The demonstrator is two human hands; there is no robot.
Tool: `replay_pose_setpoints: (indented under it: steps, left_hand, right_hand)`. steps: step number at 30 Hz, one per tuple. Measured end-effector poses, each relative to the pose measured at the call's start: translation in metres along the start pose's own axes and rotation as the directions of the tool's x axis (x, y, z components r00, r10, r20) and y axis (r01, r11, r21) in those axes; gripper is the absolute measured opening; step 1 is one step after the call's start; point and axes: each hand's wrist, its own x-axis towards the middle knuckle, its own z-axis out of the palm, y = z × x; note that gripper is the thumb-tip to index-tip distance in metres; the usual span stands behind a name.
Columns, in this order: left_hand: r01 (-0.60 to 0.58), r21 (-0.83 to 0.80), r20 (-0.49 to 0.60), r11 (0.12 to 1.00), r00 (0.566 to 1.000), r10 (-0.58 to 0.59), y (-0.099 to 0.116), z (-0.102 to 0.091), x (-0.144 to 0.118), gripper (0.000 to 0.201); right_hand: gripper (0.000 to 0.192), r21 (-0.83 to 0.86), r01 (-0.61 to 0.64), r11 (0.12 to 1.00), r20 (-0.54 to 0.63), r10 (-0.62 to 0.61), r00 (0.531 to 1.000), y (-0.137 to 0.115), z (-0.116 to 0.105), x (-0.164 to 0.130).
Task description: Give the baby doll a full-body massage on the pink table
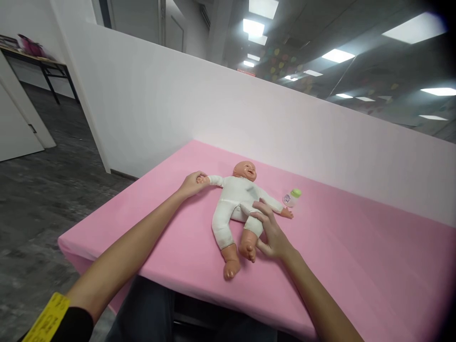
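A baby doll [238, 191] in a white cloth suit lies on its back on the pink-covered table [171, 237], head toward the wall and feet toward me. My left hand [192, 184] is closed around the doll's small hand at the end of its outstretched arm. On the other side, my right hand [271, 230] curls round the doll's bent leg, fingers over the knee and thumb underneath near the ankle. The other leg lies stretched toward the front edge. A small bottle with a green cap [292, 197] lies beside the doll's free hand.
A white partition wall [270, 128] runs along the back of the table. To the left are a grey floor [53, 199], a white door [16, 123] and a side table [39, 61] with a pink object on it. My legs [146, 308] are under the front edge.
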Motion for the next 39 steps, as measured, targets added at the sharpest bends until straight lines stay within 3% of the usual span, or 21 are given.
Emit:
replay_pose_setpoints:
  steps: [10,17,22,28,34,39]
  left_hand:
    - [0.006,0.021,0.007,1.000,1.000,-0.006,0.006,-0.001,-0.004,0.046]
    - [0.006,0.026,0.002,1.000,1.000,-0.006,0.008,-0.001,-0.004,0.043]
    - [-0.051,0.054,-0.016,0.997,0.999,0.052,0.003,0.000,-0.001,0.040]
    - [-0.038,0.017,-0.017,0.999,0.999,0.038,0.000,0.002,0.000,0.043]
    - [-0.002,-0.077,-0.003,0.997,1.000,0.002,-0.001,0.003,0.003,0.049]
    - [-0.086,-0.158,-0.078,0.984,0.994,0.075,-0.008,0.009,0.010,0.049]
  right_hand:
    - [0.079,0.074,0.099,0.992,0.061,-0.104,0.993,-0.005,-0.001,-0.004]
    - [0.081,0.135,0.075,0.988,0.110,-0.090,0.990,-0.008,-0.006,-0.003]
    - [0.061,0.121,0.043,0.992,0.102,-0.055,0.993,-0.010,-0.004,-0.003]
    - [0.037,0.123,-0.031,0.992,0.070,0.022,0.997,-0.009,-0.001,0.000]
    - [0.057,0.011,0.053,0.999,0.065,-0.053,0.996,0.000,-0.009,0.003]
    - [0.049,0.039,0.039,0.999,0.046,-0.041,0.998,-0.003,-0.020,0.021]
